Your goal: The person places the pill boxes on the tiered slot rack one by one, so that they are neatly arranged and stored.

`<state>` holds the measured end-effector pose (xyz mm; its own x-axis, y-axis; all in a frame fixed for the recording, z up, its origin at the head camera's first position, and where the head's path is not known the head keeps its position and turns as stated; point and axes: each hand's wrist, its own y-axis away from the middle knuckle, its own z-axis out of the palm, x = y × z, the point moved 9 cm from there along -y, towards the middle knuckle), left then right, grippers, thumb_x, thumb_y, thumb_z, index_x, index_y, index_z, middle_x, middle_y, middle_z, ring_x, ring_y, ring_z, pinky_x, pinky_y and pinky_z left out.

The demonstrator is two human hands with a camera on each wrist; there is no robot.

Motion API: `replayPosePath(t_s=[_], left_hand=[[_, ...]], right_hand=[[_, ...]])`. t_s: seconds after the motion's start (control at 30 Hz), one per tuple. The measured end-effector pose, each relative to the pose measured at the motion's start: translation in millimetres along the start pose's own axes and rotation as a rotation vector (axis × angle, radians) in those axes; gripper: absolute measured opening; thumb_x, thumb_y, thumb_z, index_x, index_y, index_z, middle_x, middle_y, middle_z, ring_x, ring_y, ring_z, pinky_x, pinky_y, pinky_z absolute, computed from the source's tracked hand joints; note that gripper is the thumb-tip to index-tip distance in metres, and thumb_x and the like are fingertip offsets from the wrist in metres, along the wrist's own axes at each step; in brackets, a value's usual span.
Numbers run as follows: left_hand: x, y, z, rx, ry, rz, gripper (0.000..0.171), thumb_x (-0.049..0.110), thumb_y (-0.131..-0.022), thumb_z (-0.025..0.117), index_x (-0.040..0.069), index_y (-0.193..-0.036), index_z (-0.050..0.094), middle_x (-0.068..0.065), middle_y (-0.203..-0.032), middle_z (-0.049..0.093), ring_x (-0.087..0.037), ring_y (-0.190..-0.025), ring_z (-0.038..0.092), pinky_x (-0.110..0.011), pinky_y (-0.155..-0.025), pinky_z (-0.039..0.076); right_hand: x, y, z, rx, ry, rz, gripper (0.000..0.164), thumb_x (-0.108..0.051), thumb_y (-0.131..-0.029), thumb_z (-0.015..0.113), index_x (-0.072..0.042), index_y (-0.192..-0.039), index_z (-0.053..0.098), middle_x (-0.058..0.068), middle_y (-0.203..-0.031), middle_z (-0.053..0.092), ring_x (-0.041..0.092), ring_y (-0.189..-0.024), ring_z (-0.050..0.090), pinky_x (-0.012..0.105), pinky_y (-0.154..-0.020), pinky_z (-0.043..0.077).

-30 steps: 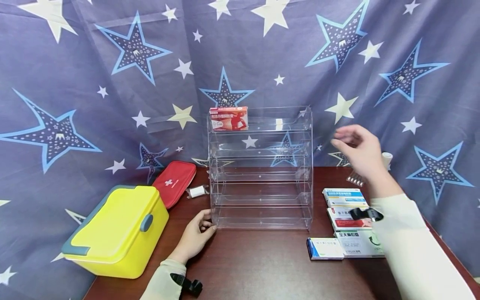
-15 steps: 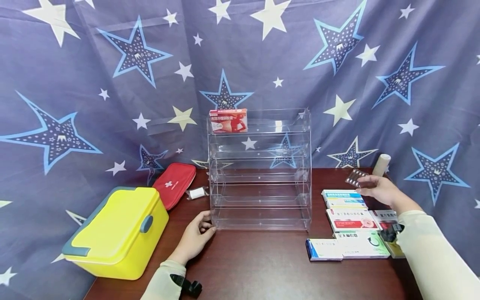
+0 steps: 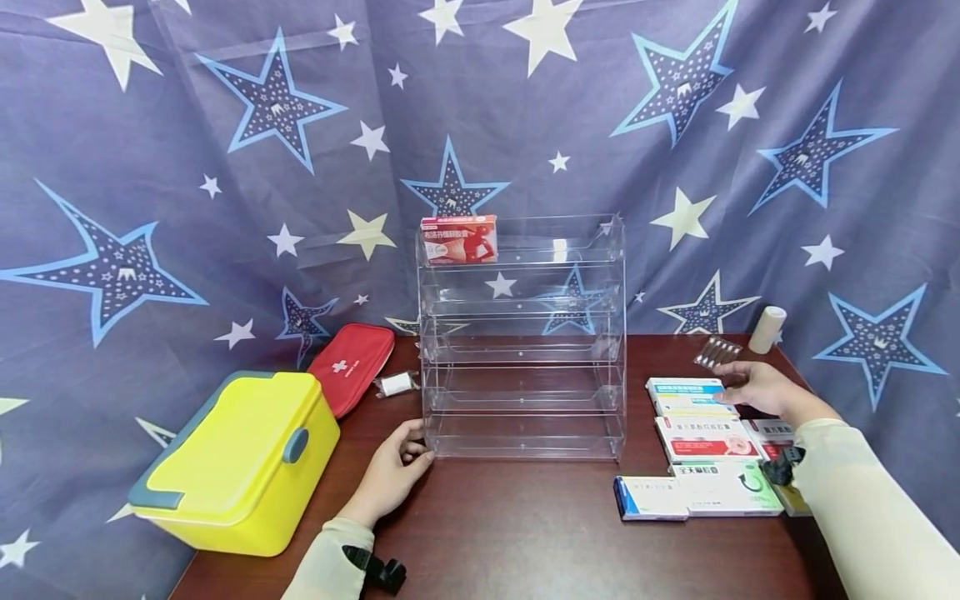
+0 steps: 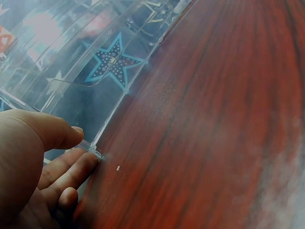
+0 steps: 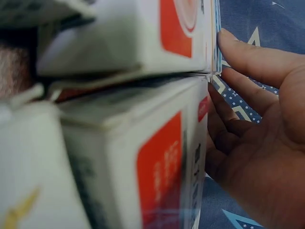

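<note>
A clear tiered display rack (image 3: 521, 425) stands mid-table, with a red medicine box (image 3: 459, 240) at the left of its top tier. My left hand (image 3: 390, 475) pinches the rack's lower left front corner. The left wrist view shows the thumb above that corner (image 4: 95, 148) and fingers below. On the right, my right hand (image 3: 765, 390) is at the right end of a blue-and-white medicine box (image 3: 678, 392). Its thumb (image 5: 243, 50) touches the box's edge in the right wrist view. The fingers reach past the edge, loosely bent, partly hidden by boxes.
White-and-red (image 3: 705, 438), white-and-green (image 3: 723, 490) and small blue-white boxes (image 3: 652, 498) lie in front of the right hand. Behind it are a blister pack (image 3: 717, 352) and a beige roll (image 3: 767, 330). A yellow case (image 3: 232, 467), red pouch (image 3: 350, 367) and wrapped white roll (image 3: 397, 383) are left.
My right hand has come down from in the air beside the rack to the boxes, then slightly nearer to the blue-and-white one. The left hand keeps its place on the rack.
</note>
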<state>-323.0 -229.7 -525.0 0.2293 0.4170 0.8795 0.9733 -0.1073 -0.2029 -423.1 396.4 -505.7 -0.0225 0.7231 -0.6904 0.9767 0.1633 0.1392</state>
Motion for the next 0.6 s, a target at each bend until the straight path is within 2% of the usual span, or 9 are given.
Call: replayPosePath(t_s=[0.13, 0.27, 0.43, 0.6], left_hand=[[-0.3, -0.4, 0.3, 0.006, -0.008, 0.004, 0.048, 0.002, -0.092, 0.078, 0.009, -0.137, 0.063, -0.006, -0.126, 0.068, -0.022, -0.1, 0.068, -0.034, -0.086, 0.05], [-2.0, -1.6, 1.1, 0.03, -0.035, 0.003, 0.049, -0.002, -0.091, 0.078, 0.007, -0.137, 0.062, -0.007, -0.126, 0.068, -0.024, -0.1, 0.068, -0.036, -0.086, 0.05], [-2.0, -2.3, 1.8, 0.046, -0.049, -0.001, 0.049, -0.006, -0.091, 0.076, 0.002, -0.137, 0.061, -0.011, -0.124, 0.069, -0.029, -0.1, 0.068, -0.039, -0.086, 0.051], [-0.1, -1.3, 1.0, 0.023, -0.041, -0.005, 0.049, -0.002, -0.092, 0.077, 0.007, -0.138, 0.062, -0.007, -0.125, 0.069, -0.024, -0.101, 0.068, -0.038, -0.087, 0.05]], right_hand=[[-0.5, 0.8, 1.0, -0.025, 0.005, -0.008, 0.068, -0.019, -0.094, 0.08, 0.017, -0.143, 0.049, 0.03, -0.122, 0.067, 0.031, -0.103, 0.067, 0.037, -0.084, 0.053], [1.2, 1.2, 2.5, -0.037, 0.005, 0.008, 0.068, -0.022, -0.095, 0.079, 0.016, -0.142, 0.05, 0.028, -0.12, 0.067, 0.03, -0.101, 0.065, 0.037, -0.082, 0.052], [2.3, 1.8, 3.0, -0.013, 0.01, 0.013, 0.064, -0.023, -0.094, 0.08, 0.012, -0.141, 0.053, 0.023, -0.116, 0.067, 0.029, -0.098, 0.062, 0.037, -0.081, 0.051], [3.3, 2.2, 3.3, 0.017, -0.026, 0.005, 0.059, -0.02, -0.093, 0.081, 0.009, -0.138, 0.054, 0.025, -0.117, 0.065, 0.03, -0.096, 0.063, 0.038, -0.075, 0.053]])
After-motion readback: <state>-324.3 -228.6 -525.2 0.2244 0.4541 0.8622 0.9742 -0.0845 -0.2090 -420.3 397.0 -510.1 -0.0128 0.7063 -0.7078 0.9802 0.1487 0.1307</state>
